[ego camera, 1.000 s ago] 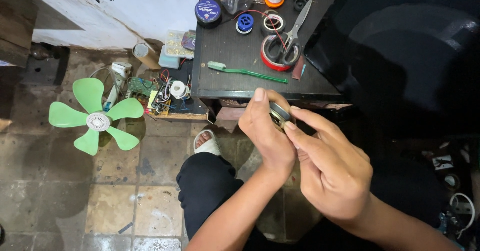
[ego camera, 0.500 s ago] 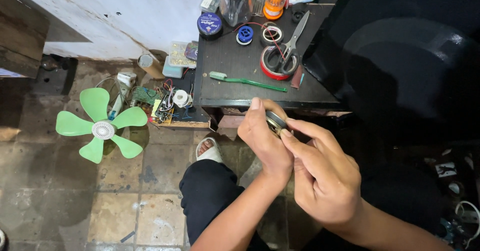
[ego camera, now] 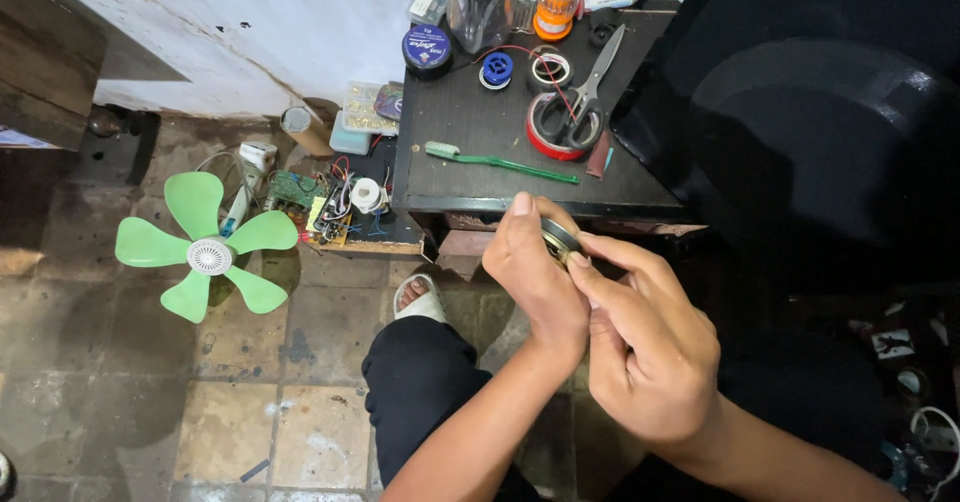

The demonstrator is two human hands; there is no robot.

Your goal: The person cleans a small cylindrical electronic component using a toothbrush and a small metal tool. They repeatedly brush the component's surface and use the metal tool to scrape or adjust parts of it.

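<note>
Tiled floor (ego camera: pixel 150 402) — two hands (ego camera: pixel 590 312), one round metal part (ego camera: pixel 558 238).

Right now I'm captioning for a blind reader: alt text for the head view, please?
Both hands, left hand and right hand, hold a small round metal part above a knee, before a dark table bearing scissors and a green toothbrush. A green fan blade lies on the tiled floor.

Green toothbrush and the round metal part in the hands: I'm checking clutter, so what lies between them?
Head view: only bare dark tabletop and its front edge separate the green toothbrush from the round metal part.
</note>
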